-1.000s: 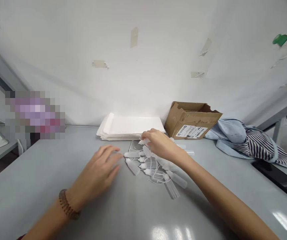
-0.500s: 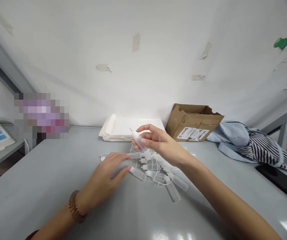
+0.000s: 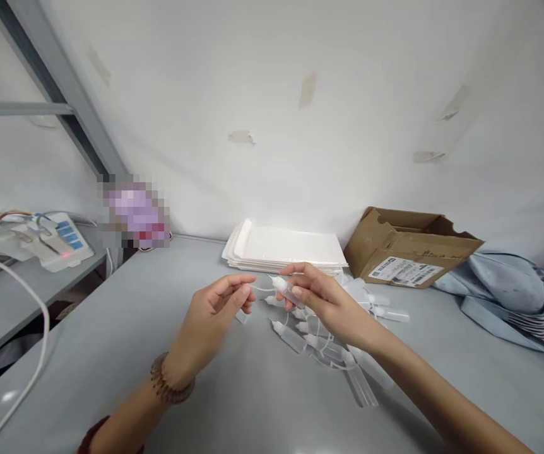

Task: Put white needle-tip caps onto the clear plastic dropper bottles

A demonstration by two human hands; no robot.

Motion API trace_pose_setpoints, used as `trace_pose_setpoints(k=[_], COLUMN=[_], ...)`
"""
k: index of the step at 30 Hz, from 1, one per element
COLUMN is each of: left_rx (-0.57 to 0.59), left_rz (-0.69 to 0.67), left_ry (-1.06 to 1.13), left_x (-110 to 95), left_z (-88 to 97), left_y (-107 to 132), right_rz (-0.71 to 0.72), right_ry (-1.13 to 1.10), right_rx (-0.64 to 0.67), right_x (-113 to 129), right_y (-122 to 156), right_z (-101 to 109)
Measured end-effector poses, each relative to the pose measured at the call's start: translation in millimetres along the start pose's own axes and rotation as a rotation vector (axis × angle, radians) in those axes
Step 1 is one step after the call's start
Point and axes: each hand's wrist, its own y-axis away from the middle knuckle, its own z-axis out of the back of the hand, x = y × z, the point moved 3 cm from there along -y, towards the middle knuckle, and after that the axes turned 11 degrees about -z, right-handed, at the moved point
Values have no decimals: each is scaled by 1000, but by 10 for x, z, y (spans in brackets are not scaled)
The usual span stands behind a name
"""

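1. Head view: one needle-tipped bottle is being pinched by the right hand, above the table.
2. One thin strap, leading toward it, is being pinched by the left hand.
3. Both are seemingly being handled as a pair; steady, aligned fingertips are being called for.
4. At least six loose bottles are being counted, overlap preventing exactness; one white stack and one box are being seen behind.

Translucent bottles litter a gray counter. Beyond them lie a white stack, 1 cardboard box and blue cloth.
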Motion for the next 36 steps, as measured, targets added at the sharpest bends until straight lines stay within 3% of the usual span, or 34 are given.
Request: trace_pose_setpoints(k=[4, 10, 19, 26, 36], left_rx=[-12, 9, 17, 54, 62], left_rz=[38, 88, 158, 174, 117], left_ry=[-12, 25, 127, 336, 329], left_x=[2, 88, 142, 175, 230], left_z=[8, -32, -69, -98, -106], left_y=[-20, -26, -23, -13, -40], right_rz=[19, -62, 67, 72, 38], right_ry=[64, 54, 107, 188, 180], right_rx=[-44, -110, -192, -142, -49], right_x=[63, 28, 75, 82, 46], right_y=[30, 5, 70, 95, 84], right_z=[4, -25, -33, -59, -146])
